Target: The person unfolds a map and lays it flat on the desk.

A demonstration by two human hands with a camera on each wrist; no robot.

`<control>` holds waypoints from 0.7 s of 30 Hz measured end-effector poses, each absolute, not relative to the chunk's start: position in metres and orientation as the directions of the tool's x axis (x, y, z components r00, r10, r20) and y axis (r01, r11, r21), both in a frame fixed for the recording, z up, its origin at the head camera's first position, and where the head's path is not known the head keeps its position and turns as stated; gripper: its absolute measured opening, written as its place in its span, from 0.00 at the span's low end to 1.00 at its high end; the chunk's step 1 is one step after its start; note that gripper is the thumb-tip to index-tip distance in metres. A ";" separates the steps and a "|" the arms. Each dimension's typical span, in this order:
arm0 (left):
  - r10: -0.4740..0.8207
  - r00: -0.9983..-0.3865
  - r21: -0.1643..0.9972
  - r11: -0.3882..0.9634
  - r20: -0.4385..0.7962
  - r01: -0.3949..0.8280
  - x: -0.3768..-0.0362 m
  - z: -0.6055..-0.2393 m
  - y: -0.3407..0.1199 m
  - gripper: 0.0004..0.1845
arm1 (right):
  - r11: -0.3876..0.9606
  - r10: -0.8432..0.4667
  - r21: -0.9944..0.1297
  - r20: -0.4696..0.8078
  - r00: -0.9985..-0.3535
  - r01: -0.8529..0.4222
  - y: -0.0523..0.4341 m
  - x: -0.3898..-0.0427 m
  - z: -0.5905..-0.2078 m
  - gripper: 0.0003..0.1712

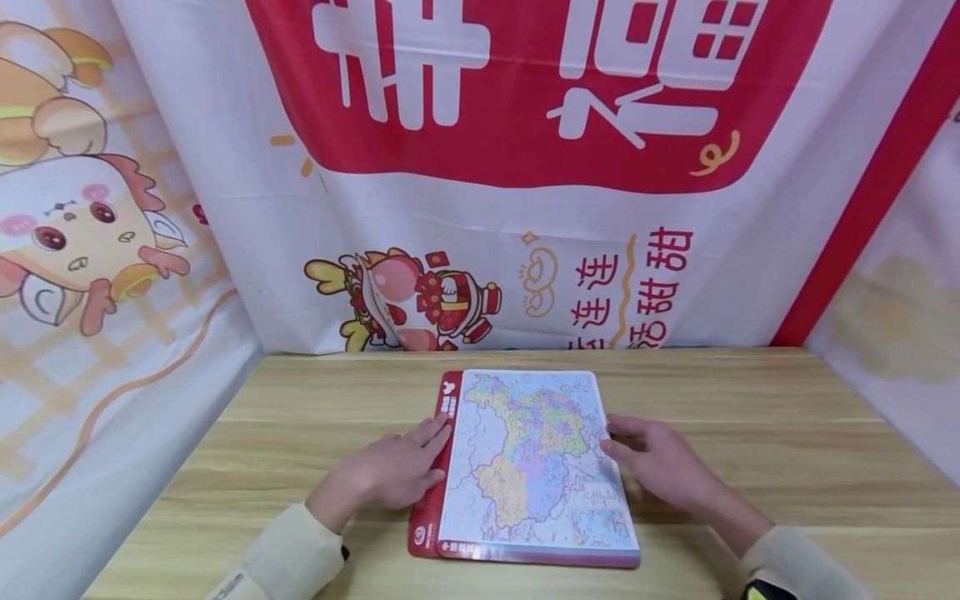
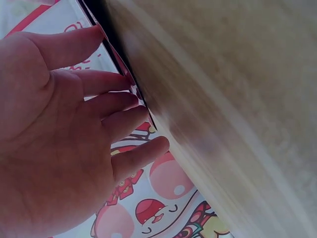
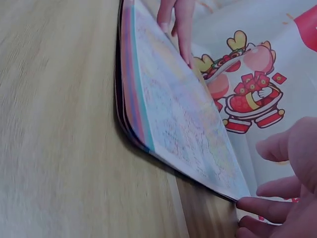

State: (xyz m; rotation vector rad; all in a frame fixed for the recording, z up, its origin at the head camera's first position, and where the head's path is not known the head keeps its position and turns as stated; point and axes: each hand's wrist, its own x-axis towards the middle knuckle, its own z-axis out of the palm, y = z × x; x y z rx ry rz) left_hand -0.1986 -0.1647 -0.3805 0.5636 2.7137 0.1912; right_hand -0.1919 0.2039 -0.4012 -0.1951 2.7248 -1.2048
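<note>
A flat map board (image 1: 532,458) with a colourful printed map lies on the wooden table (image 1: 750,433), stacked on a red-edged board (image 1: 431,500) that shows along its left side. My left hand (image 1: 420,454) rests on that red left edge with its fingers straight. My right hand (image 1: 637,450) touches the right edge with relaxed fingers. The left wrist view has the left hand (image 2: 99,114) with spread fingers at the board's dark edge (image 2: 111,49). The right wrist view looks along the map board (image 3: 183,114), with right fingertips (image 3: 257,206) at its near corner and left fingers (image 3: 178,25) at the far side.
Printed cloth banners (image 1: 525,208) in red and white with cartoon figures hang close behind the table and along its left (image 1: 90,333) and right (image 1: 900,317) sides. Bare wood shows on both sides of the boards and in front of them.
</note>
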 end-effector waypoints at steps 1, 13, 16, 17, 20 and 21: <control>0.412 -0.853 0.204 0.909 -0.320 0.363 -0.198 -0.380 -0.164 0.39 | 0.644 -0.165 -0.764 -0.104 -0.981 -0.028 0.203 -0.193 -0.401 0.35; 0.419 -0.843 0.210 0.907 -0.337 0.366 -0.197 -0.379 -0.162 0.40 | 0.204 0.057 -0.942 -0.260 -0.964 0.266 0.199 -0.201 -0.398 0.33; 0.423 -0.841 0.212 0.905 -0.339 0.369 -0.198 -0.379 -0.162 0.40 | 0.125 0.084 -0.945 -0.293 -0.952 0.302 0.197 -0.203 -0.396 0.32; 0.423 -0.840 0.213 0.904 -0.339 0.370 -0.198 -0.380 -0.163 0.40 | 0.101 0.085 -0.945 -0.303 -0.949 0.311 0.196 -0.203 -0.396 0.31; 0.423 -0.840 0.214 0.904 -0.339 0.369 -0.199 -0.380 -0.163 0.40 | 0.081 0.076 -0.942 -0.321 -0.944 0.327 0.196 -0.204 -0.395 0.30; 0.422 -0.840 0.215 0.905 -0.340 0.368 -0.199 -0.381 -0.163 0.40 | 0.083 0.070 -0.941 -0.323 -0.944 0.328 0.197 -0.205 -0.395 0.31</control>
